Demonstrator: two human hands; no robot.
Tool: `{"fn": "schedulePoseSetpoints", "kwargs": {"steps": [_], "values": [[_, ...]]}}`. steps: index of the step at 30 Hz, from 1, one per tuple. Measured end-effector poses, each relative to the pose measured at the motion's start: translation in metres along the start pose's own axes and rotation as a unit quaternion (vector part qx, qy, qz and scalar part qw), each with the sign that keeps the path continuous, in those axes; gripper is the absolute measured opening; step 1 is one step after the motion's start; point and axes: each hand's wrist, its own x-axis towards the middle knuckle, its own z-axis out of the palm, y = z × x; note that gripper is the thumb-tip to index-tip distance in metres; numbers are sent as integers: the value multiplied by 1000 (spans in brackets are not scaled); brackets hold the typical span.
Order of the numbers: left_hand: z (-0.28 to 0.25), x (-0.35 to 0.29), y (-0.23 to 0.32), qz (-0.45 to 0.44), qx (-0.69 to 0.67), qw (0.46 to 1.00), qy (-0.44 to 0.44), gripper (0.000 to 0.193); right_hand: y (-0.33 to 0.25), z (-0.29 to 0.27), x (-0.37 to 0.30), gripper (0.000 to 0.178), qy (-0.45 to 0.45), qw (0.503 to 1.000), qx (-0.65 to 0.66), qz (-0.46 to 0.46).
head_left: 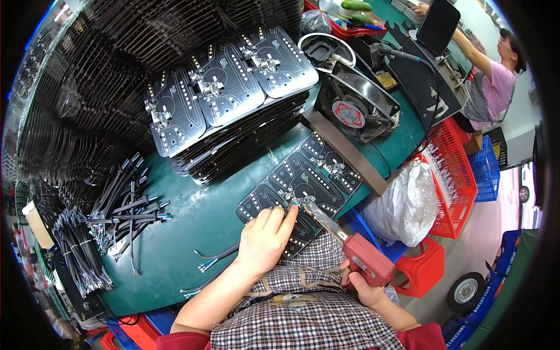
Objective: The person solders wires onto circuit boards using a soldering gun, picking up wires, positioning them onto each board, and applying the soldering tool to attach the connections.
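My left hand [263,240] is over a black circuit board panel [300,175] on the green bench. Its fingers are pinched by the middle board, where small coloured wire ends show at the fingertips. A black multi-core cable [220,255] runs from under that hand, its far end stripped into coloured wires. My right hand [364,287] grips a red soldering gun [367,259] whose long metal nose points at the wires. The tip is close to my left fingertips; whether it touches the board cannot be made out.
Stacked black board panels [233,96] stand behind. Bundled cables [79,251] lie at left. A metal fan [356,105] sits beyond a brown bar [344,151]. At right are a white plastic bag [402,201], a red crate [446,192], a red stool [424,265] and a co-worker [493,87].
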Motion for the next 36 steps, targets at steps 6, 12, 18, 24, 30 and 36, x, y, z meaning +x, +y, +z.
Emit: {"fn": "schedulePoseSetpoints", "kwargs": {"steps": [6,12,18,24,30,36], "values": [[-2,2,5,-5,-2,1000,-19,44,2,4,1,63,37,999,-13,2],[-5,4,10,-6,34,998,-44,45,8,3,-5,63,31,991,-130,9],[-5,6,8,17,52,998,-32,41,-12,10,-1,66,31,999,-22,26],[-2,2,6,3,18,1000,-24,41,-10,9,-4,66,27,999,-38,1],[-3,1,6,-28,-23,999,-29,41,-5,10,-6,65,29,999,-34,22],[-2,1,6,-40,-42,998,-22,41,-13,18,-5,65,45,998,0,49]]}}
